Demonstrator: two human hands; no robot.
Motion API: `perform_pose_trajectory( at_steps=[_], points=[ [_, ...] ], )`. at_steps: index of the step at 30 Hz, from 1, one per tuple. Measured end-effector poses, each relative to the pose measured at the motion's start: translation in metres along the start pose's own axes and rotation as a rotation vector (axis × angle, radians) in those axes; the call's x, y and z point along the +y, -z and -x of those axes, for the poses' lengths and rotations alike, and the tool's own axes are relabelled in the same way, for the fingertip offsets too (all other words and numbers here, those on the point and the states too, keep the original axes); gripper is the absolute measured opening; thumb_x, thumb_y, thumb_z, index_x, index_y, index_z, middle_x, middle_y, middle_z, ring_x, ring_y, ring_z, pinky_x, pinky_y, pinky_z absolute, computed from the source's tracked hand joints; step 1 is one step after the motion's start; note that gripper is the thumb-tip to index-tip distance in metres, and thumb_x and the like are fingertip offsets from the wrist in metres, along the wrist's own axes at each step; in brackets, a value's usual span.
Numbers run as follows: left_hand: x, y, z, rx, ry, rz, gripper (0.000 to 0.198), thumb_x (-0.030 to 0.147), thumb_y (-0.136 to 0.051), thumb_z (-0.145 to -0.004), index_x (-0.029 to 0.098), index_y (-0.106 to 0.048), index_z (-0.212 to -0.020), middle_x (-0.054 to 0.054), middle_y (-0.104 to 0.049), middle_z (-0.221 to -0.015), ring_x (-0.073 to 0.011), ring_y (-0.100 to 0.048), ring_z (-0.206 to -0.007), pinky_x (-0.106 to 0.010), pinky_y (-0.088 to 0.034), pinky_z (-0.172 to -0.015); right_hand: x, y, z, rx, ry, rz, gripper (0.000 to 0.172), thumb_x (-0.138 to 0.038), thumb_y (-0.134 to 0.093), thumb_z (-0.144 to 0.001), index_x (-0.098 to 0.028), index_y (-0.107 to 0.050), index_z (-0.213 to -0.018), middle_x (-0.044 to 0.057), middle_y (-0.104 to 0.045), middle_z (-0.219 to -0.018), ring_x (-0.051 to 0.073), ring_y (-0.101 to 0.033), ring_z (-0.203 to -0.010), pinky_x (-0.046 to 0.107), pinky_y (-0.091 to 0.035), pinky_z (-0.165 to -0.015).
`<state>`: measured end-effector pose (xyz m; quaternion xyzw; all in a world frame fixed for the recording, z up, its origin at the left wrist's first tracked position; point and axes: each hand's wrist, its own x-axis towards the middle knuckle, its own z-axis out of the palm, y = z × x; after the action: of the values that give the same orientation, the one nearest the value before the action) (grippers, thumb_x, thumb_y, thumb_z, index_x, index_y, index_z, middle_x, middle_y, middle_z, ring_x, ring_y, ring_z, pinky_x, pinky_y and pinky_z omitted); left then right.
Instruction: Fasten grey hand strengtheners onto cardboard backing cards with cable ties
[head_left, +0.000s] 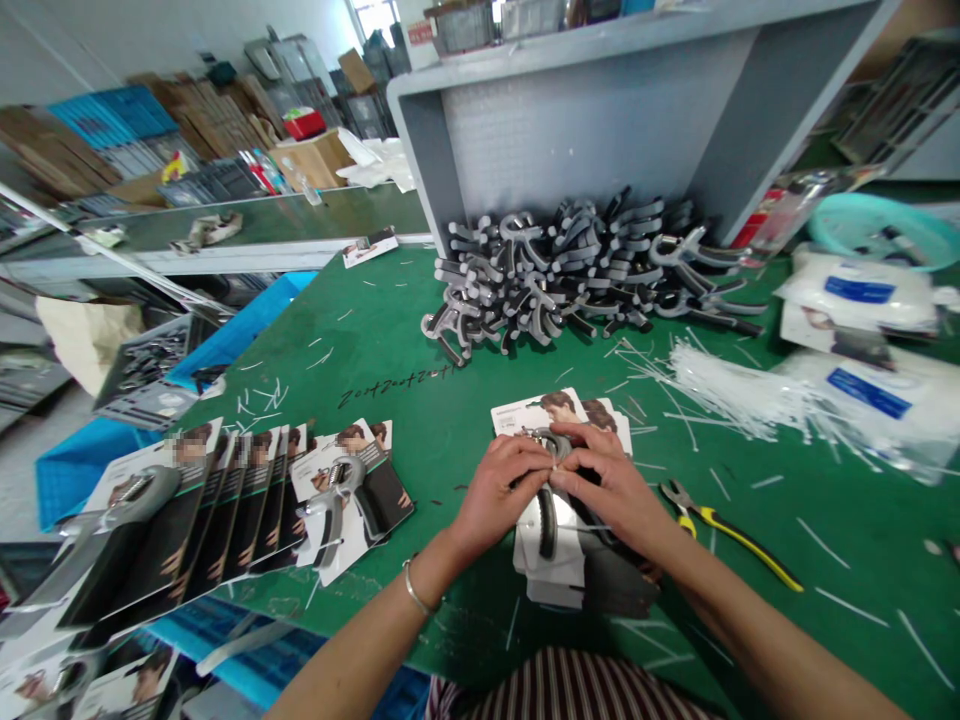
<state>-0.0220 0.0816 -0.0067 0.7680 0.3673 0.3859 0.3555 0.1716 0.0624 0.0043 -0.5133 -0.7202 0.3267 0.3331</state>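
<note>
In front of me, a grey and black hand grip strengthener lies on a printed backing card, with more cards beneath it. My left hand and my right hand meet over the strengthener's upper part. Thumbs and fingertips of both are closed in a pinch around a thin white cable tie, mostly hidden by the fingers. Yellow-and-black cutting pliers lie just right of my right forearm.
A heap of hand grips spills from a tipped grey crate. Loose cable ties lie at right beside plastic bags. Carded grips overlap at left, reaching past the green table's edge. White tie scraps are scattered about.
</note>
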Motion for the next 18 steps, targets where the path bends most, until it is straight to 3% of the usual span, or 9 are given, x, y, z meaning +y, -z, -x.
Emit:
perform_pose_trajectory(
  at_steps=[5, 11, 13, 16, 18],
  points=[
    [0.012, 0.011, -0.008, -0.015, 0.133, 0.063, 0.008, 0.026, -0.063, -0.090, 0.022, -0.069, -0.087, -0.003, -0.070, -0.091, -0.0195, -0.061, -0.095, -0.036, -0.045, -0.093, 0.002, 0.000, -0.001, -0.054, 0.046, 0.024, 0.015, -0.033, -0.055, -0.094, -0.024, -0.066, -0.089, 0.005, -0.053, -0.138, 0.026, -0.041, -0.135, 0.051, -0.025, -0.113],
    [0.029, 0.007, -0.013, 0.177, 0.101, -0.071, 0.011, 0.020, -0.059, -0.090, 0.022, -0.063, -0.079, -0.002, -0.069, -0.087, -0.0199, -0.060, -0.092, -0.037, -0.044, -0.090, 0.003, -0.006, -0.002, 0.045, 0.051, 0.039, 0.013, -0.020, -0.053, -0.092, -0.024, -0.059, -0.103, 0.009, -0.053, -0.135, 0.025, -0.041, -0.134, 0.049, -0.028, -0.111],
    [0.033, -0.003, -0.003, 0.112, 0.002, -0.183, 0.010, 0.019, -0.056, -0.091, 0.021, -0.061, -0.082, -0.004, -0.069, -0.091, -0.0207, -0.059, -0.094, -0.038, -0.042, -0.089, 0.002, -0.009, -0.002, 0.090, 0.055, 0.040, 0.015, -0.017, -0.051, -0.092, -0.024, -0.058, -0.104, 0.010, -0.053, -0.133, 0.025, -0.041, -0.133, 0.050, -0.028, -0.110],
    [0.035, -0.019, 0.016, -0.141, -0.238, -0.418, 0.015, 0.016, -0.049, -0.092, 0.018, -0.060, -0.083, -0.007, -0.069, -0.093, -0.0210, -0.056, -0.090, -0.040, -0.039, -0.086, 0.002, -0.011, -0.002, 0.097, 0.065, 0.019, 0.015, -0.015, -0.052, -0.090, -0.023, -0.057, -0.101, 0.010, -0.054, -0.131, 0.025, -0.043, -0.131, 0.050, -0.029, -0.109],
    [0.034, -0.021, 0.028, -0.268, -0.310, -0.508, 0.018, 0.016, -0.047, -0.093, 0.017, -0.059, -0.079, -0.008, -0.068, -0.088, -0.0208, -0.055, -0.085, -0.040, -0.040, -0.082, 0.004, -0.013, -0.004, 0.083, 0.063, 0.000, 0.013, -0.014, -0.055, -0.088, -0.023, -0.058, -0.097, 0.009, -0.055, -0.130, 0.025, -0.044, -0.129, 0.049, -0.029, -0.108]
  ],
)
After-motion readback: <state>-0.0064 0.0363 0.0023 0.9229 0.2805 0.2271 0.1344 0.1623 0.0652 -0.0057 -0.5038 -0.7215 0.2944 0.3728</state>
